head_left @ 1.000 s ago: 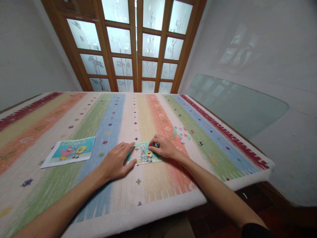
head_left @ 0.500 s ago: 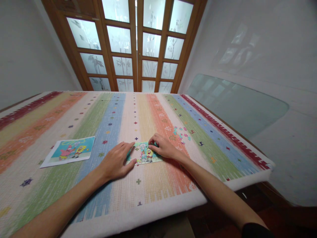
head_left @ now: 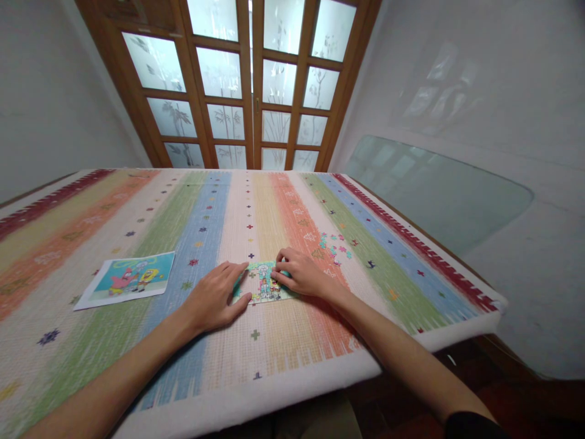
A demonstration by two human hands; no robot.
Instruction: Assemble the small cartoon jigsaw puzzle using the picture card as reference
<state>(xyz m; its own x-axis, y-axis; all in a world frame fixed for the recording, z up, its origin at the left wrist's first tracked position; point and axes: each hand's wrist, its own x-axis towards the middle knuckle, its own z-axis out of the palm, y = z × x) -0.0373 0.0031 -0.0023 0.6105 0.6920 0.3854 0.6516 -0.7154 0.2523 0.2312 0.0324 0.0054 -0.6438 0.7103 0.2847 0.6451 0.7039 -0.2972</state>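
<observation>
A small, partly assembled cartoon jigsaw puzzle [head_left: 264,283] lies on the striped tablecloth [head_left: 228,341] near the front middle. My left hand [head_left: 214,299] rests flat on the puzzle's left end, fingers spread. My right hand [head_left: 299,274] lies over the puzzle's right part, fingertips bent down and pressing on its surface. Whether a piece sits under those fingertips is hidden.
A printed reference picture [head_left: 130,279] with the same cartoon lies to the left. Several loose puzzle pieces [head_left: 336,244] are scattered to the right, beyond my right hand. Wooden glass-paned doors [head_left: 247,85] stand behind the table; the table's right edge [head_left: 457,286] drops off.
My right hand has slid slightly left over the puzzle, covering more of it. My left hand has stayed in place.
</observation>
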